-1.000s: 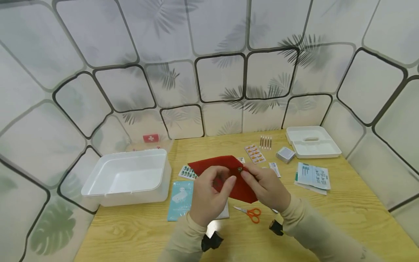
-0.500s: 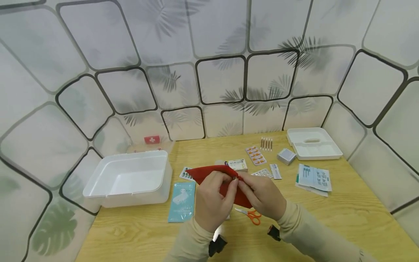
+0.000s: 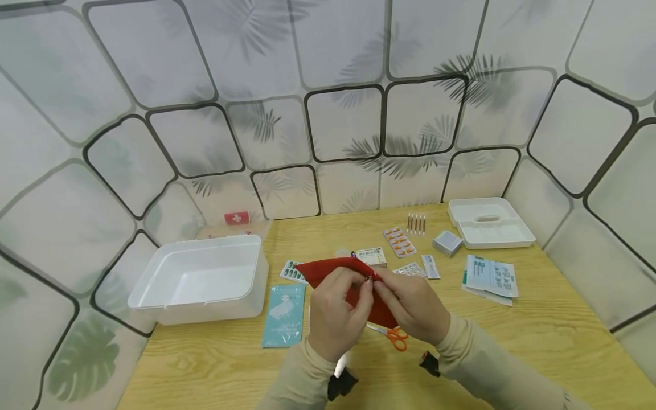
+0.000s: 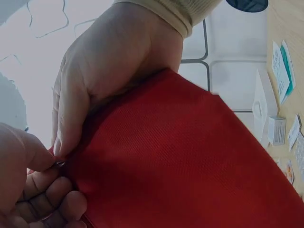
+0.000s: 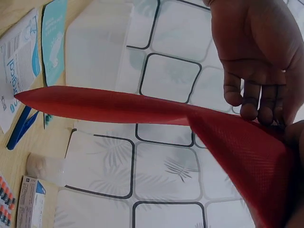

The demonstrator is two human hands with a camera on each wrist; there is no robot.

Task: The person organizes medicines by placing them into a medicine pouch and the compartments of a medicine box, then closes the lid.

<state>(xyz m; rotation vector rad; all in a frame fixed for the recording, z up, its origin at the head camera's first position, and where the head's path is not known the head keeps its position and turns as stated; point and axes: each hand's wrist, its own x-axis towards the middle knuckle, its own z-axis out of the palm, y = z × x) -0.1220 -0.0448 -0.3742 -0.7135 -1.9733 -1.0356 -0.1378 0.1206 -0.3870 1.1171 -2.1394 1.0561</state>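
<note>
Red pouch (image 3: 319, 269) was up over the wood table (image 3: 205, 367), R of the white box (image 3: 205, 310), slanted, one corner pointing boxward. L hand (image 3: 335, 313) had fingers curled in, thumb & forefinger closed in a pinch on the pouch edge. R hand (image 3: 414, 306) pinched the same edge opp., fingers bent, fingertips nearly meeting the L ones. Small metal bit (image 3: 368, 278) showed btwn them, mostly covered; couldn't tell which hand had it.

Blue packet (image 3: 283, 316) lay just R of box, green capsules (image 3: 292, 271) also nr box, a bit farther back. Scissors (image 3: 397, 340), orange handles, lay well R of box, partly hidden by pouch. Carton (image 3: 372, 257) sat R of box & farther back, w/ orange pills (image 3: 400, 241) & cotton swabs (image 3: 416, 224) beyond. White tray (image 3: 496, 234) & paper packets (image 3: 492, 277) were farthest R of box.
</note>
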